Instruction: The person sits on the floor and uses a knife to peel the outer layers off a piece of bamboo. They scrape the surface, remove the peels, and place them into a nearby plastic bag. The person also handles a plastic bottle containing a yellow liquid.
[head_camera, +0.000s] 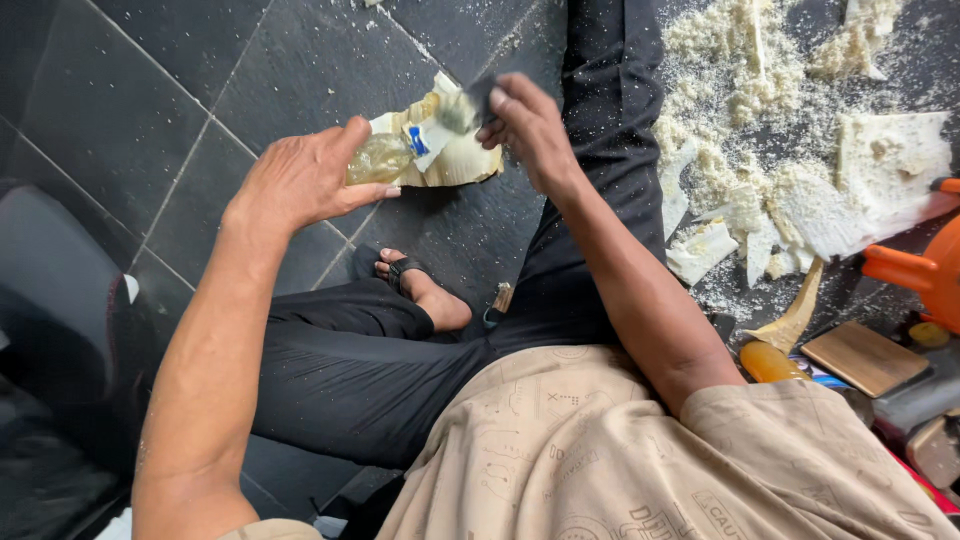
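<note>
Sitting on dark floor tiles (150, 110), we hold a crumpled pale yellow packet (445, 150) up over our legs w/ both hands. Left hand (300, 180) has its fingers curled shut round the packet's clear, bulging end; most of those fingers are hidden behind the hand, only the thumb shows well. Right hand (530, 125) pinches a small dark tool (478, 100) against the packet's top, fingers together; the tool's tip is blurred & we can't tell what it is. Our black trousers (380, 360) & one sandalled foot (415, 285) lie below. To the right, well apart, a heap of pale crumbly scraps (760, 190) spreads over the floor. An orange object (925, 270) is cut off at the frame edge, kind unclear.
</note>
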